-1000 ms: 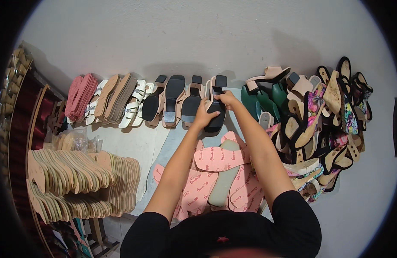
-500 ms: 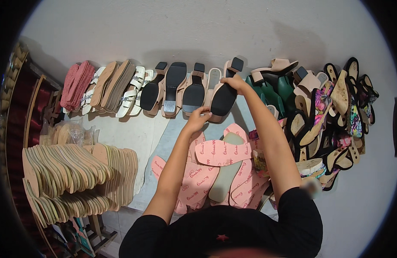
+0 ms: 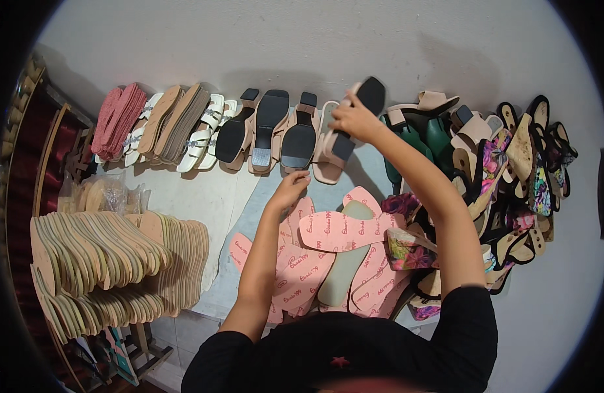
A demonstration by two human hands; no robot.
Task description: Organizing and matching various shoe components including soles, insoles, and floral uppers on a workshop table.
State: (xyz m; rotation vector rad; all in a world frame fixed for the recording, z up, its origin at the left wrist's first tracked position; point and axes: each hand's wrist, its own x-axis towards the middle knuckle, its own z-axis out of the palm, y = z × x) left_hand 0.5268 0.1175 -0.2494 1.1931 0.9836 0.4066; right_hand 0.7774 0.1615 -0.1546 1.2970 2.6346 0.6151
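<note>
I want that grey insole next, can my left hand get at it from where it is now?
Probably yes: the left hand is empty, the grey insole lies close below, only one pink insole crosses its top.

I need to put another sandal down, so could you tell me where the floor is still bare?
Bare floor lies between the leaning sandal row, the beige sole stack and the pink insoles. The shoe heap on the right is crowded.

The black-soled sandal (image 3: pixel 354 124) has a matt, smooth rubbery sole and beige leather-like upper. The pink insoles (image 3: pixel 338 230) look like matt printed card. The tan insole stack (image 3: pixel 112 262) looks like rough fibreboard. The tabletop (image 3: pixel 203 196) is pale and matt.
</note>
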